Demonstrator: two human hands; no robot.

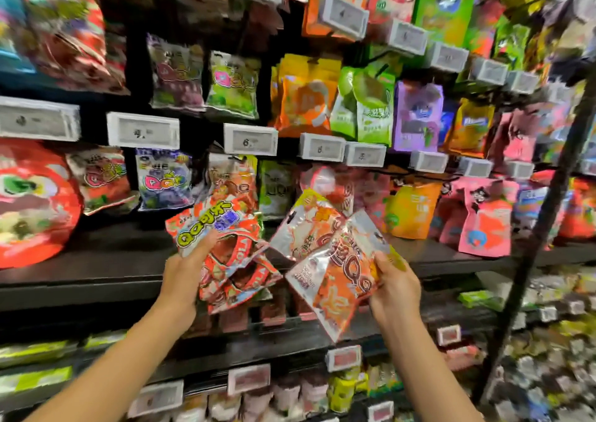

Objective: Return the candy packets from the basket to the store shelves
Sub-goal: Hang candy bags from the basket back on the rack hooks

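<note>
My left hand grips a bunch of red-orange candy packets, the top one printed with green letters, and holds them up in front of the black shelf. My right hand grips a fan of two or three orange and silver candy packets just to the right, at the same height. Both bunches hang in the air before the middle shelf row, not touching it. No basket is in view.
Packets hang in rows above white price tags: purple and green bags at centre, orange, green and purple ones to the right, pink bags at right. A big red bag sits at left. Lower shelves hold small packs. A dark pole slants at right.
</note>
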